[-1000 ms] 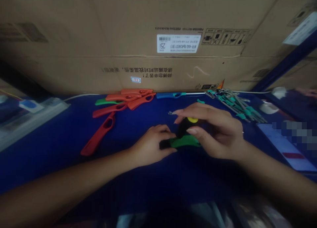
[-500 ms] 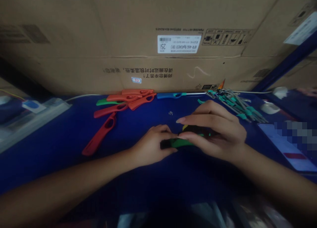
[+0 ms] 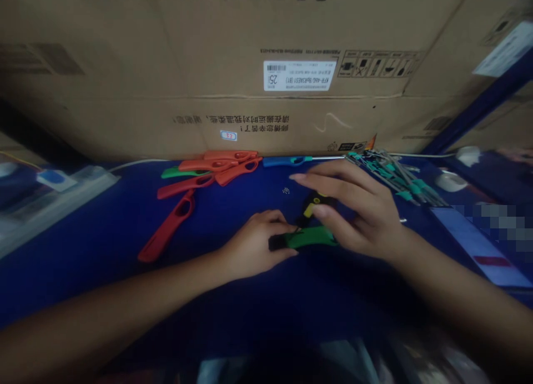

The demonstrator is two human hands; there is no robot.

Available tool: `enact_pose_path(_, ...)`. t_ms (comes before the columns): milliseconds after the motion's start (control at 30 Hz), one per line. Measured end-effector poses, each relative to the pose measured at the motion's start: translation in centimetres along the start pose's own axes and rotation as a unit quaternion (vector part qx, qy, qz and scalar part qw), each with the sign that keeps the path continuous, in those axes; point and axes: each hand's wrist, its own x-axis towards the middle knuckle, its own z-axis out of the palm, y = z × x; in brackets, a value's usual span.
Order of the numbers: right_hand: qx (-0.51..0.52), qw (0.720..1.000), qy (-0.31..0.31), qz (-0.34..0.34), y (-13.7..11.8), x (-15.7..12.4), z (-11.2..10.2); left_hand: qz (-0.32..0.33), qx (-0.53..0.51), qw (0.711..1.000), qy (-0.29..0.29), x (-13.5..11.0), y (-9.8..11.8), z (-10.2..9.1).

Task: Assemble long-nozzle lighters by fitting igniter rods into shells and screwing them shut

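My left hand (image 3: 262,242) is closed around the black end of a green gas lighter handle (image 3: 310,237), holding it low over the blue tabletop. A black-and-yellow tool (image 3: 309,210), its kind unclear, is between the thumb and fingers of my right hand (image 3: 362,212). Its dark lower end comes close to the green handle near my left fingertips; whether they touch I cannot tell. My right palm hides the far end of the handle. Just beyond my hands lies a small cluster of tiny metal pieces (image 3: 286,190).
Red lighter handles (image 3: 169,228) and orange ones (image 3: 239,171) lie at the left. A blue lighter (image 3: 285,161) rests by the cardboard wall (image 3: 166,106). Metal rods with teal parts (image 3: 403,178) are heaped at the right, near a white roll (image 3: 452,180) and a flat pale object (image 3: 470,239).
My right fingers have shifted and opened out somewhat, baring more of the yellow-and-black tool, which now stands more tilted, and more of the green handle. My left hand holds still.
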Motion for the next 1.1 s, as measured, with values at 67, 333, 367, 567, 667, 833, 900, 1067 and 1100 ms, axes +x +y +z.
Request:
enact_pose_path(67,0.054,0.998,-0.029,0.016,-0.2,0.0,0.1,0.0,-0.003,1.0,-0.001,0.0,0.1,0.0)
enact_pose_path(333,-0.049,0.998,0.015,-0.039,-0.5,-0.2,-0.1,-0.001,-0.008,1.0,0.006,0.1,0.3,-0.1)
enact_pose_path(367,-0.042,0.999,-0.002,-0.029,-0.5,-0.2,-0.2,0.0,-0.008,1.0,0.007,0.1,0.2,-0.1)
enact_pose_path(567,0.135,0.987,-0.064,0.055,-0.7,0.3,-0.6,-0.001,-0.007,1.0,0.007,0.0,-0.1,0.1)
enact_pose_path(667,0.082,0.995,-0.034,0.032,-0.7,0.4,-0.5,0.006,0.0,1.0,0.016,0.0,-0.1,0.1)
enact_pose_path(833,0.066,0.995,-0.046,0.051,-1.0,0.3,-0.2,0.009,0.008,1.0,0.008,0.1,0.0,0.0)
enact_pose_path(900,0.112,0.988,-0.067,0.079,-1.1,0.4,-0.2,0.007,0.005,1.0,0.003,0.1,0.0,0.0)
enact_pose_path(1067,0.113,0.989,-0.032,0.085,-0.8,0.5,0.1,0.004,0.015,1.0,-0.012,0.1,0.1,0.0)
enact_pose_path(1100,0.096,0.991,-0.019,0.087,-0.7,0.4,0.2,0.002,0.018,1.0,-0.017,0.2,0.1,-0.1)
